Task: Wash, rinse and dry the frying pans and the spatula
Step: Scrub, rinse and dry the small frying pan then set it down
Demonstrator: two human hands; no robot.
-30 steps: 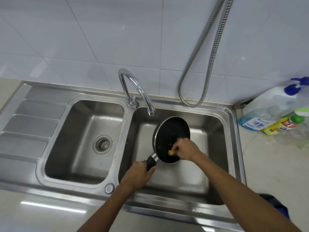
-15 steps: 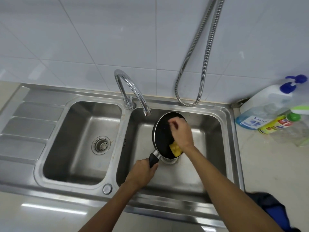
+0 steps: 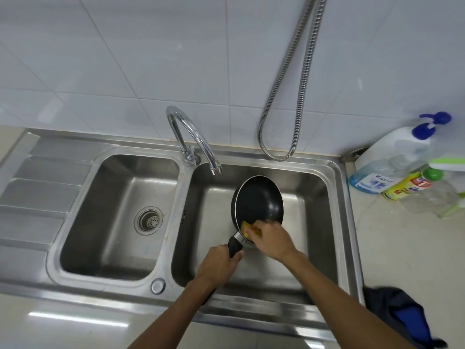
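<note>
- Head view: the frying pan [image 3: 259, 197] is tilted in the right basin [image 3: 314, 187], held only by its handle [image 3: 235, 245]. If that grip is soapy, a hard scrub could probably twist the pan loose and knock it against the steel.
- The left hand [image 3: 219, 263] wraps the handle at the pan's near edge. The right hand [image 3: 271, 238], just beside it, presses a yellow sponge [image 3: 247, 229] onto the near inner rim.

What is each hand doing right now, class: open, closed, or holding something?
Left hand: closed round the handle of the frying pan.
Right hand: holding the yellow sponge against the pan's inside.
</note>
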